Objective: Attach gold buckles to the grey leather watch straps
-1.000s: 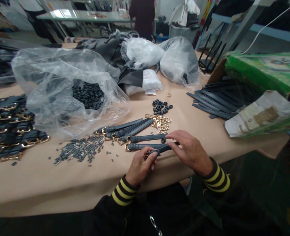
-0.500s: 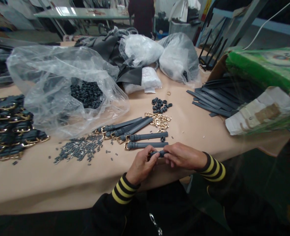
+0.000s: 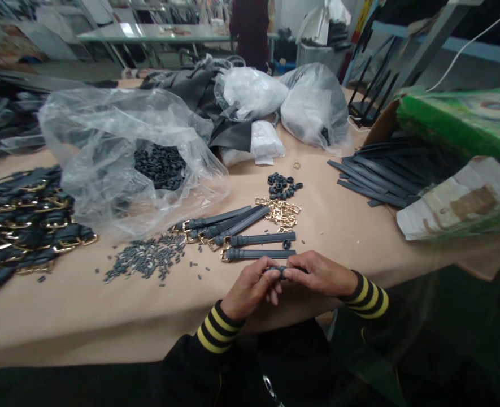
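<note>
Both hands meet at the table's near edge around one dark grey strap [image 3: 282, 271], mostly covered by the fingers. My left hand [image 3: 253, 285] pinches its left part between thumb and forefinger. On the right part, my right hand [image 3: 315, 274] is closed. Whether a buckle sits on this strap is hidden. Just beyond the hands lie finished-looking buckle straps [image 3: 262, 254] with gold buckles at their left ends. A single dark loop [image 3: 286, 245] rests beside them. Behind these are gold buckles [image 3: 284, 212] in a heap and a small pile of dark loops [image 3: 281, 184].
Small dark pieces [image 3: 143, 259] are scattered to the left. A plastic bag [image 3: 101, 135] holds many loops. Buckled straps [image 3: 29, 226] pile up at far left. Plain strips [image 3: 372, 175] spill from a green box [image 3: 457, 121] at right. A person [image 3: 252, 34] stands in the background.
The view has shifted slightly, so the table's contents sit a little further right and lower. My fingers have closed further over the strap, with the left fingers curled beneath it.
</note>
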`<state>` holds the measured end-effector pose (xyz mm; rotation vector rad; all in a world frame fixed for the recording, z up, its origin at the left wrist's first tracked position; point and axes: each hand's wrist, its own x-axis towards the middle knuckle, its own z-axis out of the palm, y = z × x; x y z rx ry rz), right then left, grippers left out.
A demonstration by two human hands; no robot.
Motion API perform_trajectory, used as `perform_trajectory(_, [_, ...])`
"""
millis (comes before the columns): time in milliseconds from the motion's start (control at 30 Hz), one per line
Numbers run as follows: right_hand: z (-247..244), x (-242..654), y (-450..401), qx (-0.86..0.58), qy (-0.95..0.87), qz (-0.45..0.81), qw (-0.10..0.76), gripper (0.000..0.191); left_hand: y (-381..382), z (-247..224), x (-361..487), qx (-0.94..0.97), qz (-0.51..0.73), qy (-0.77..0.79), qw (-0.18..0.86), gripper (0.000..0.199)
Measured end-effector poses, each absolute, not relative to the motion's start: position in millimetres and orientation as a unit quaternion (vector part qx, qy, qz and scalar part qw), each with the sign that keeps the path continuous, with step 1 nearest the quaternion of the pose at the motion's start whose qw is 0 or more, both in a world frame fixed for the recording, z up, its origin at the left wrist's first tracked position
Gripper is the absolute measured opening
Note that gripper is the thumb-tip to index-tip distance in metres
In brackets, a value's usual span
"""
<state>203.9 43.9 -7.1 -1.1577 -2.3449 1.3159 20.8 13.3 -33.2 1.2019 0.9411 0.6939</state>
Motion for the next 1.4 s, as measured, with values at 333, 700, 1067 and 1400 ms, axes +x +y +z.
perform_trajectory(333, [-6.2, 191.5, 39.5, -0.337, -0.807, 0.471, 0.117, 0.020, 10.1, -44.2, 12.9, 0.609, 0.291, 0.423, 0.604, 0.025])
perform_trajectory(700, [-1.0, 166.1, 64.1, -0.403, -0.877, 0.240, 0.107, 0.038, 20.9, -17.1, -18.8, 0.667, 0.327, 0.548, 0.385, 0.017])
perform_trajectory(1067, [-12.4, 97.0, 103.3, -0.350, -0.933, 0.071, 0.037, 0.014, 55.9, -17.9, -83.2, 0.733, 0.327, 0.595, 0.047, 0.022])
perform_trajectory(1400, [-16.6, 67.1, 101.3, -0.353, -0.919, 0.136, 0.114, 0.012, 101.6, 4.6, -95.2, 0.865, 0.087, 0.468, 0.162, 0.072])
